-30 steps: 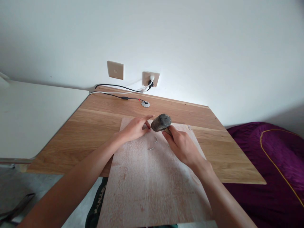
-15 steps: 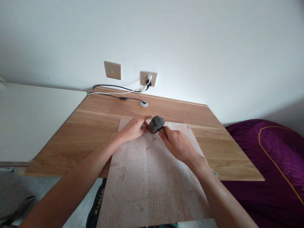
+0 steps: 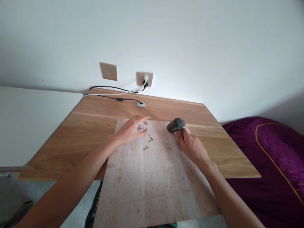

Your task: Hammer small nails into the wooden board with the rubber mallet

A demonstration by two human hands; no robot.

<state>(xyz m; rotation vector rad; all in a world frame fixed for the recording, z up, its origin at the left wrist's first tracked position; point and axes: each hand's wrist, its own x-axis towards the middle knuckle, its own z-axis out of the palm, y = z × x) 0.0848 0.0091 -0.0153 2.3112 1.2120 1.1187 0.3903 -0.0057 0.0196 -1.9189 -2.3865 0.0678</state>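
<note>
A mallet with a dark, rounded head is gripped by its handle in my right hand, over the right side of a pale wooden board. My left hand hovers at the board's far left part, thumb and fingers apart. Small metal nails lie below and beside it, some partly hidden by the fingers. Several loose silvery nails rest near the board's middle, and a couple more nails lie nearer the right hand. Small dark spots mark the board between the hands.
The board lies on a wooden desk and overhangs its front edge. Black and white cables run along the back to a wall socket. A white surface stands at left, purple fabric at right.
My right hand has carried the mallet to the right, away from my left hand. My left fingers have spread apart. Nails previously hidden by the hands and mallet now show.
</note>
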